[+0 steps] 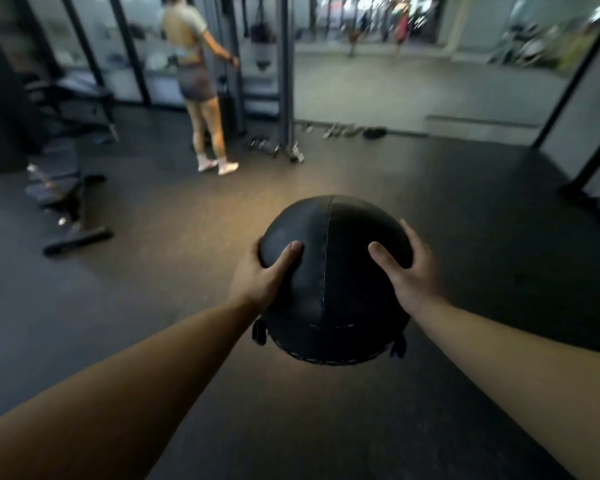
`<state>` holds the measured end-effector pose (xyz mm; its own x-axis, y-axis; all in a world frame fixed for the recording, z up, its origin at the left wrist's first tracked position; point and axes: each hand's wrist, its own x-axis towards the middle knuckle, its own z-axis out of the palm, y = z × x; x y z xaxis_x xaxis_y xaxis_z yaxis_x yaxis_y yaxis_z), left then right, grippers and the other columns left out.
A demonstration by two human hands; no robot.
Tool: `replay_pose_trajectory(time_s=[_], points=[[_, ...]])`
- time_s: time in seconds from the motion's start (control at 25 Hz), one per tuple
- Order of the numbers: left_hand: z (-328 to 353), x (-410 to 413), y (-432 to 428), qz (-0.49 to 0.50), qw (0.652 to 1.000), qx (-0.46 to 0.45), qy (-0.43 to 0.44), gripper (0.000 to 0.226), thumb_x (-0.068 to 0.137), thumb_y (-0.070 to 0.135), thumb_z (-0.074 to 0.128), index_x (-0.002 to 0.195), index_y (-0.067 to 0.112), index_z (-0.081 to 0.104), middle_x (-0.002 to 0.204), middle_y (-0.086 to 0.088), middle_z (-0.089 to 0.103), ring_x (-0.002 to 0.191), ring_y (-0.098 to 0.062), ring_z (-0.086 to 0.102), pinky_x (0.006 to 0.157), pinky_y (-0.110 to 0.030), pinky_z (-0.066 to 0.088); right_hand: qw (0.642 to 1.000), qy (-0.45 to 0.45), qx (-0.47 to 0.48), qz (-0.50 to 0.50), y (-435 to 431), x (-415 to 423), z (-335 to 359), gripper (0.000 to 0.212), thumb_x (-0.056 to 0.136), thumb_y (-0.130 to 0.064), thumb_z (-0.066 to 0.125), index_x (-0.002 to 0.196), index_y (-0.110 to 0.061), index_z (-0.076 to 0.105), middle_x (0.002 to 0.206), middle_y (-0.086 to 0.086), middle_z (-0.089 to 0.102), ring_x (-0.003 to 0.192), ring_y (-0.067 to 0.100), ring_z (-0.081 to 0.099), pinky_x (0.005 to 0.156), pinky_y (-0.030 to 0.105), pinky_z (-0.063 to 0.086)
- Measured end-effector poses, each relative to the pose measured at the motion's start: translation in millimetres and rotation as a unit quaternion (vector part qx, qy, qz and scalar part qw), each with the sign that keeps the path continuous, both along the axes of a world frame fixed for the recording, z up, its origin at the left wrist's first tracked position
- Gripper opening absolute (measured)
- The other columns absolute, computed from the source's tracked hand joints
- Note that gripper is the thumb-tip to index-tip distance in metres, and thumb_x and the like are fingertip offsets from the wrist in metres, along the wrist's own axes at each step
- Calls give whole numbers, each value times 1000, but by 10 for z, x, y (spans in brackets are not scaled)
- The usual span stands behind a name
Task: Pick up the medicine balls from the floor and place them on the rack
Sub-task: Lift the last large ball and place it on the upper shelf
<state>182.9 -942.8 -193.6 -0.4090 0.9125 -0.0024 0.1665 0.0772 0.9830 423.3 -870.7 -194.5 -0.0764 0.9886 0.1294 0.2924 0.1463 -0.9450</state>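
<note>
I hold a large black leather medicine ball [333, 271] with white stitched seams in front of me, above the dark gym floor. My left hand [264, 275] grips its left side, thumb on top. My right hand [407, 268] grips its right side, thumb on top as well. Small black strap loops hang from the ball's lower edge on both sides. No rack for the balls is visible in this view.
A person [201, 88] stands ahead to the left at a cable machine [284, 81]. A black bench [63, 199] lies at the left. Small dumbbells [274, 148] and loose gear [340, 129] lie by the machine's base. A dark frame post [579, 126] stands at the right.
</note>
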Motion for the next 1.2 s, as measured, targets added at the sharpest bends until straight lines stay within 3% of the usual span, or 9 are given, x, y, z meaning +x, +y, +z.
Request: replay_pose_trajectory(time_s=[0.12, 0.2, 0.32, 0.44, 0.68, 0.8, 0.96, 1.08, 1.2], points=[[1375, 822, 443, -75, 994, 83, 8, 51, 89, 52, 72, 129, 35, 44, 110, 19, 58, 104, -10, 61, 87, -21, 46, 994, -13, 90, -67, 110, 901, 1440, 94, 79, -70, 75, 159, -37, 37, 157, 1, 42, 144, 23, 44, 113, 35, 34], [2169, 1521, 657, -117, 982, 145, 26, 47, 90, 52, 75, 125, 36, 48, 107, 20, 60, 98, -1, 61, 82, -19, 48, 982, -10, 157, -107, 97, 1635, 2225, 95, 72, -83, 72, 154, -45, 42, 152, -2, 49, 139, 21, 50, 117, 44, 39], [3082, 2597, 830, -170, 963, 205, 44, 72, 76, 71, 74, 132, 30, 55, 111, 15, 66, 100, -5, 64, 80, -19, 49, 960, -19, 217, -178, 18, 2751, 3061, 113, 60, -98, 62, 157, -45, 37, 156, 1, 44, 143, 23, 46, 119, 50, 39], [3581, 3597, 983, -207, 944, 254, 41, 85, 63, 82, 67, 131, 31, 59, 113, 14, 69, 106, -12, 66, 93, -32, 53, 939, -41, 252, -231, -172, 3724, 3574, 116, 58, -100, 59, 157, -45, 35, 157, 4, 41, 146, 28, 42, 121, 48, 37], [3766, 5630, 1476, -331, 904, 270, -11, 97, 63, 88, 62, 140, 29, 56, 125, 5, 70, 116, -19, 66, 105, -42, 51, 887, -88, 254, -375, -497, 5415, 3952, 122, 53, -94, 57, 161, -44, 30, 161, 7, 34, 150, 29, 35, 123, 42, 31], [3700, 6563, 1750, -393, 878, 272, -42, 90, 66, 83, 70, 136, 28, 59, 120, 6, 71, 114, -19, 67, 102, -37, 52, 859, -101, 241, -440, -539, 6115, 3855, 124, 51, -95, 56, 161, -44, 30, 163, 7, 33, 152, 32, 32, 124, 45, 30], [3661, 7845, 2177, -493, 825, 266, -75, 77, 76, 72, 73, 138, 27, 59, 122, 5, 70, 114, -17, 66, 100, -34, 50, 811, -113, 228, -527, -515, 6988, 3787, 125, 52, -95, 56, 162, -44, 27, 166, 6, 29, 154, 33, 25, 124, 50, 30], [3771, 8681, 2386, -553, 785, 263, -93, 87, 64, 79, 69, 136, 31, 60, 116, 10, 71, 113, -17, 67, 96, -30, 52, 781, -118, 206, -577, -565, 7501, 3845, 126, 53, -96, 58, 163, -44, 25, 163, 3, 29, 152, 33, 27, 123, 51, 31], [3930, 9521, 2410, -615, 730, 285, -85, 81, 76, 75, 70, 142, 29, 57, 121, 7, 69, 115, -17, 64, 92, -27, 46, 720, -126, 212, -649, -725, 7968, 3899, 127, 53, -97, 59, 163, -42, 26, 160, 3, 32, 150, 32, 32, 123, 53, 31]])
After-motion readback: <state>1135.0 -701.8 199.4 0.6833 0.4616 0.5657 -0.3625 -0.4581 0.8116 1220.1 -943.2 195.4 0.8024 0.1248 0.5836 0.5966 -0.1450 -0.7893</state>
